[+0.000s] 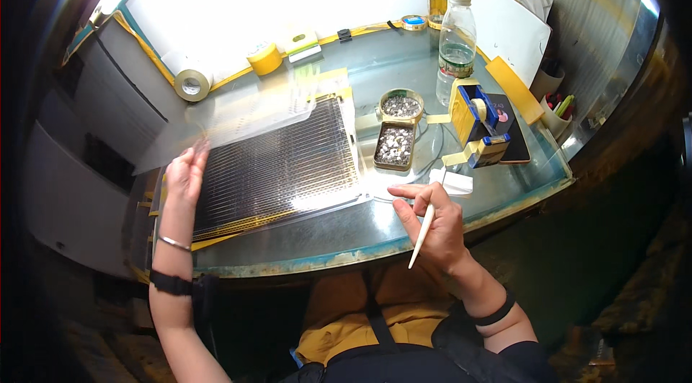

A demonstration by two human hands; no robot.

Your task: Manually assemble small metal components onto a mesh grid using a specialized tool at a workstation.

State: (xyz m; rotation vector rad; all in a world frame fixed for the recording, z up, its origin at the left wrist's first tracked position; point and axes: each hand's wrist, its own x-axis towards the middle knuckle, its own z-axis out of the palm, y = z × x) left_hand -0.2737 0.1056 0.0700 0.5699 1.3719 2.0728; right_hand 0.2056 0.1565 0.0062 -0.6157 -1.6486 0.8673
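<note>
My left hand (187,172) pinches the near edge of a clear plastic sheet (249,123), its fingertips slightly blurred. The sheet is tilted over the far left part of a dark panel with fine parallel lines (277,166), which lies on the glass-topped table. My right hand (436,228) is raised over the table's front edge, with a slim white pen-like tool (424,233) held in its curled fingers. Just beyond that hand stand a square tin (395,146) and a round tin (401,105), both filled with small pale and dark bits.
A tape dispenser (472,120) stands right of the tins, beside a dark phone (513,130). Behind it is a clear bottle (457,44). Tape rolls, one grey (192,85) and one yellow (264,59), sit along the back. A folded white paper (452,181) lies near the right hand.
</note>
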